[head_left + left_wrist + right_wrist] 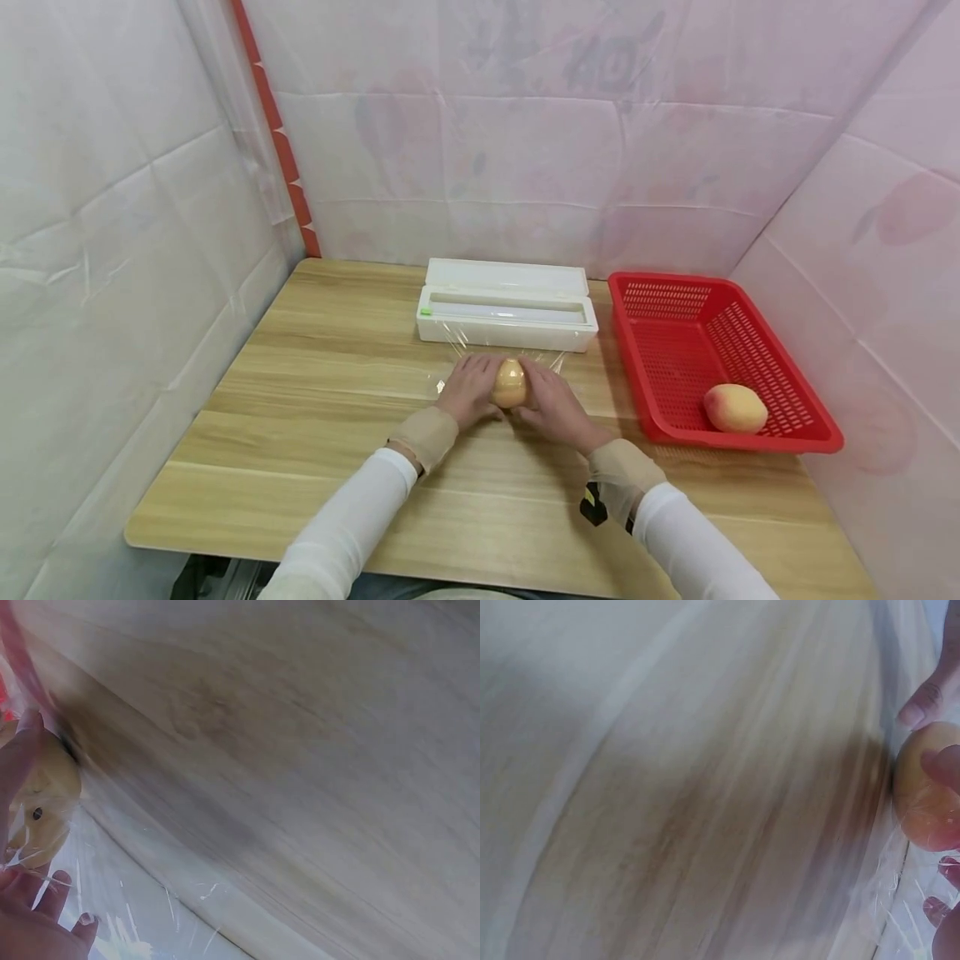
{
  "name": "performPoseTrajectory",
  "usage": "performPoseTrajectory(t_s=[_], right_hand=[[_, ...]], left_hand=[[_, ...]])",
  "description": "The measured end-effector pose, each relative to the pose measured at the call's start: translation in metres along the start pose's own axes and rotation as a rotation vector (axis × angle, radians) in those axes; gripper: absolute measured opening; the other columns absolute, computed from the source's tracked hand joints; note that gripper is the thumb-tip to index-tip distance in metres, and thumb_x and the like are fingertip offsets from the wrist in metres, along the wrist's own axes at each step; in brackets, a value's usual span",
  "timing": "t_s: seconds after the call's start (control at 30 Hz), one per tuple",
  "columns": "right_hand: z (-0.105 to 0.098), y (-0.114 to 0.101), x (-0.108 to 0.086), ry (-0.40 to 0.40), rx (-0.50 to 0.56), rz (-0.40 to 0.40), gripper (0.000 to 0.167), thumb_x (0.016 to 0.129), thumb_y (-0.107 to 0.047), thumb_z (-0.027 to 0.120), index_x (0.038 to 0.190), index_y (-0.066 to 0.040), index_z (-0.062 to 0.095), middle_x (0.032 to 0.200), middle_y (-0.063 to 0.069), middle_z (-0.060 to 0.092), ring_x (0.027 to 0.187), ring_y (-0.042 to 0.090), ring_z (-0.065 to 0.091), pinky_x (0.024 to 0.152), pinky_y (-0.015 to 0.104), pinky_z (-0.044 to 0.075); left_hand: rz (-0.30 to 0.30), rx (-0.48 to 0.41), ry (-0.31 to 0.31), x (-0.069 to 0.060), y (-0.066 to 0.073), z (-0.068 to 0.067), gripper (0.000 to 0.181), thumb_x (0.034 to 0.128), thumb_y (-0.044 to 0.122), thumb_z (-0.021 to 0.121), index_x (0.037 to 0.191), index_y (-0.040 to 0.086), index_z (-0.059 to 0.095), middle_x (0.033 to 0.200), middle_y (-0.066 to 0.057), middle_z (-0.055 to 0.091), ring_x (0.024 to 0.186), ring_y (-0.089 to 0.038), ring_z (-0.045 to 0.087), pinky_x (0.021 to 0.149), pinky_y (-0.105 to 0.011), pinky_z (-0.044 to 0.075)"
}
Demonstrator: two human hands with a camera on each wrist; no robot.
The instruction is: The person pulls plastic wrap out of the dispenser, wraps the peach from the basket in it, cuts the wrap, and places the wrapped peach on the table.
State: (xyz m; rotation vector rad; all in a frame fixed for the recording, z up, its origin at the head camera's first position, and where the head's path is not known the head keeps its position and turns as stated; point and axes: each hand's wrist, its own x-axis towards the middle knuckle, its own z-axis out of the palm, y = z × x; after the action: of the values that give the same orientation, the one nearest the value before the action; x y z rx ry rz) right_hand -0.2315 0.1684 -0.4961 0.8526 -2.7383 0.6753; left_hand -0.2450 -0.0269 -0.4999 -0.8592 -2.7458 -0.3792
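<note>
A yellow-orange peach (pixel 509 383) stands on the wooden table between the two hands, with clear plastic film around it. The left hand (pixel 471 390) holds its left side and the right hand (pixel 557 407) its right side, fingers bent toward the far side. In the left wrist view, film stretches over the peach (pixel 52 784) and between the fingers. Thin creases of film run beside the peach (pixel 921 799) in the right wrist view, where fingertips touch its skin. The film's far edge spreads toward a white wrap box (pixel 510 334).
The wrap box lies with its lid raised, a roll inside. At the right, a red plastic basket (pixel 643 367) holds another peach (pixel 735 408). Pale sheeting (pixel 525 158) hangs behind the table (pixel 300 450) and on both sides.
</note>
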Motion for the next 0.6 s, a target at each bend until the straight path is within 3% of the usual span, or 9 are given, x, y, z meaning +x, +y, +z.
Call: performPoseTrajectory(t_s=[0.17,0.43,0.6], right_hand=[[0.002,0.006,0.006,-0.014,0.087,0.016,0.082,0.075,-0.012,0.084,0.141,0.009,0.04,0.129,0.027,0.058,0.118,0.041,0.058,0.101,0.055,0.048],[-0.001,0.014,0.01,-0.072,0.31,0.063,0.075,0.078,-0.008,0.083,0.142,-0.001,0.043,0.135,0.019,0.056,0.126,0.035,0.054,0.107,0.054,0.044],[-0.001,0.019,0.008,-0.105,0.343,0.122,0.077,0.083,-0.008,0.079,0.148,-0.005,0.038,0.142,0.02,0.051,0.13,0.038,0.052,0.107,0.056,0.043]], left_hand=[[-0.029,-0.036,-0.004,0.004,-0.002,0.002,0.099,0.0594,0.043,0.091,0.139,0.006,0.045,0.132,-0.009,0.061,0.128,-0.026,0.052,0.114,-0.041,0.037],[0.019,-0.099,0.107,0.009,-0.011,0.012,0.091,0.0605,0.04,0.093,0.133,0.007,0.051,0.124,-0.009,0.063,0.12,-0.027,0.057,0.109,-0.042,0.043],[0.026,-0.1,0.106,0.011,-0.015,0.013,0.088,0.0631,0.043,0.092,0.133,0.008,0.052,0.124,-0.01,0.06,0.117,-0.028,0.058,0.105,-0.043,0.046]])
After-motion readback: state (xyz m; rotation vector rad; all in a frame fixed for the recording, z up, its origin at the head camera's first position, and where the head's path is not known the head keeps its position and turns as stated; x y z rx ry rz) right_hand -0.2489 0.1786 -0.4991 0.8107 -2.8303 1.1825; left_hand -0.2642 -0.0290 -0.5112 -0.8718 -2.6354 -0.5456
